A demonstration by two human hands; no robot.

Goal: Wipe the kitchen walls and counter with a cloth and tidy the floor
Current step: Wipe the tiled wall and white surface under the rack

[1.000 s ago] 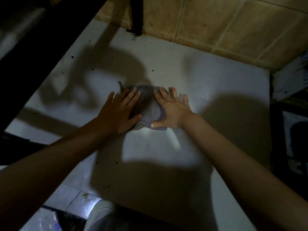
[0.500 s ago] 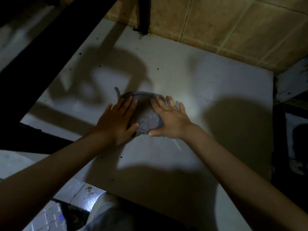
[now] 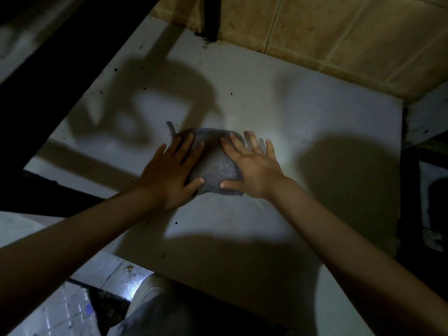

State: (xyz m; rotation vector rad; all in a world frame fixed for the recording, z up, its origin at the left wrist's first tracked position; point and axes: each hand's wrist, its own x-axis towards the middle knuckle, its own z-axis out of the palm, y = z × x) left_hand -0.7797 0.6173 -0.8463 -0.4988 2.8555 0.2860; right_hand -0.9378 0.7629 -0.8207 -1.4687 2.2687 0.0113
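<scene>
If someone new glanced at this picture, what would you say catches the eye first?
Two hands, left and right, pressed flat on a grey cloth mid-counter. Big dark shadows fall across the white surface, and tan wall tiles run along the back.

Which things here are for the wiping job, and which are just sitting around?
For the job:
- grey cloth, lying flat on the counter
- white counter
- tiled wall behind it
- left hand and right hand, both pressing flat on the cloth
- tiled floor, to tidy later

Just there:
- dark post at the back
- small yellowish scrap on the floor
</scene>
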